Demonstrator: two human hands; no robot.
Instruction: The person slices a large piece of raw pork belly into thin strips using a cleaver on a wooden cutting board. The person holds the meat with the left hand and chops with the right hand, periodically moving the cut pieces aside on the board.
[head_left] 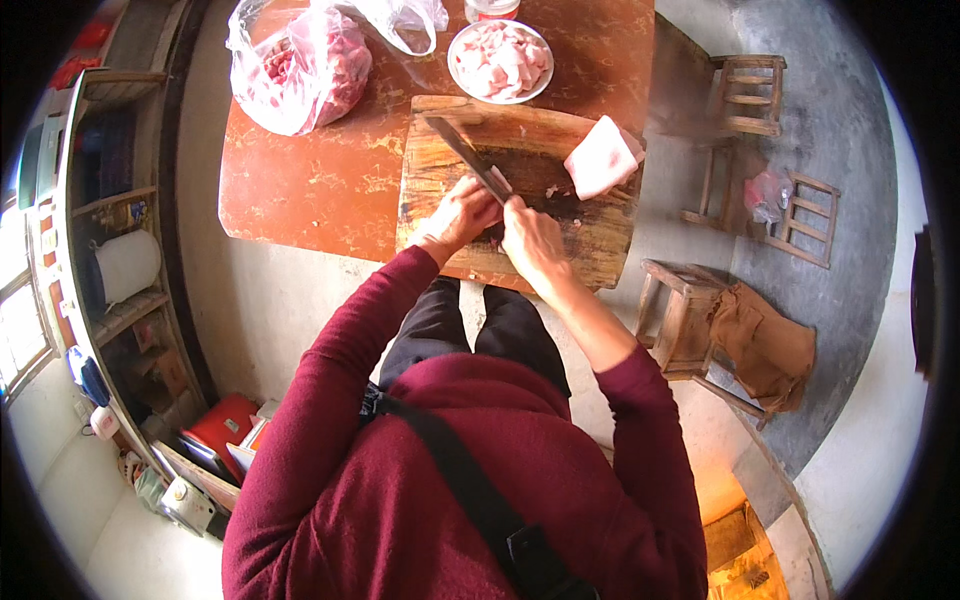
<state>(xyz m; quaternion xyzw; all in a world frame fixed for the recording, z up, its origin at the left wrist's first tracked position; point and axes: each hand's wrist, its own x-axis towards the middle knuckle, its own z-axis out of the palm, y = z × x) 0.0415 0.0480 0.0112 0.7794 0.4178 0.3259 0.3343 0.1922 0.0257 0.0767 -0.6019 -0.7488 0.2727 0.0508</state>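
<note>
A kitchen knife (pixel 460 150) lies across the wooden cutting board (pixel 440 200), its dark blade pointing to the far left. My right hand (pixel 533 238) is closed round its handle. Just left of the blade, my left hand (pixel 462 214) has its fingers curled and pressed down on a small pale pink piece of meat (pixel 499 175), mostly hidden by fingers and blade. A larger pale slab of fatty meat (pixel 603 160) rests at the board's right edge. Small scraps dot the board.
Beyond the board stands a white bowl (pixel 500 62) of cut pale meat. A clear plastic bag (pixel 300 75) of red meat lies on the red-brown table (pixel 290 190) at the far left. Wooden stools (pixel 680 285) stand to the right, shelves (pixel 120 200) to the left.
</note>
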